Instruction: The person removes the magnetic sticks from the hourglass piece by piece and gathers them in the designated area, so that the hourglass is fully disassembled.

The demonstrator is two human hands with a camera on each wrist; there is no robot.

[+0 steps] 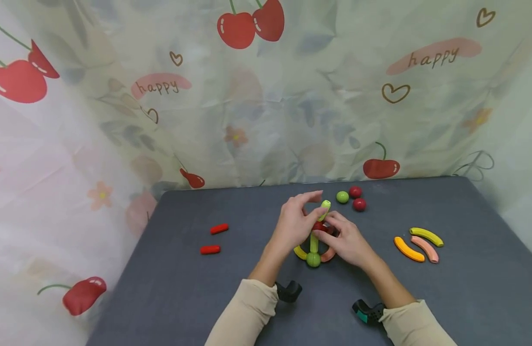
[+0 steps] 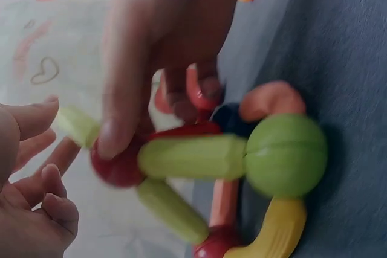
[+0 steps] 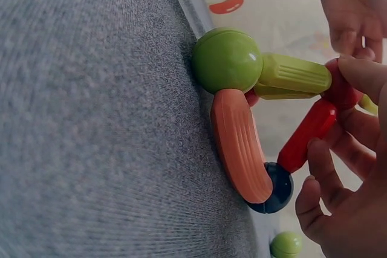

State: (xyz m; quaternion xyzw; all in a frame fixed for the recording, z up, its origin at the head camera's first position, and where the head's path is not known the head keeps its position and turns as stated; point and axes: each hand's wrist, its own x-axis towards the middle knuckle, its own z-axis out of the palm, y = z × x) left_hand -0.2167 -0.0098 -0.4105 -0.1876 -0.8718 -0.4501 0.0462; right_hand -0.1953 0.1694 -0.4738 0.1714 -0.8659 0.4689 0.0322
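Note:
My left hand (image 1: 294, 222) is beside the short yellow-green rod (image 1: 326, 204) that leans up from the top of a ball-and-rod structure. Its thumb is at the rod, with the other fingers spread loosely behind. My right hand (image 1: 347, 240) pinches the red ball (image 2: 124, 170) at the structure's top between thumb and fingers. From this ball, yellow-green rods (image 3: 296, 75) and a red rod (image 3: 307, 136) slope down to the base. The base joins a green ball (image 1: 313, 260), a dark blue ball (image 3: 279, 188) and another red ball (image 2: 216, 243) with curved yellow (image 2: 277, 231) and salmon (image 3: 239, 146) pieces.
Two red rods (image 1: 219, 228) lie left on the dark grey table (image 1: 171, 298). Behind the structure are a green ball (image 1: 342, 197) and two red balls (image 1: 359, 204). Three curved pieces, yellow (image 1: 427, 237), orange (image 1: 408, 249) and salmon (image 1: 426, 249), lie right. A printed curtain hangs behind.

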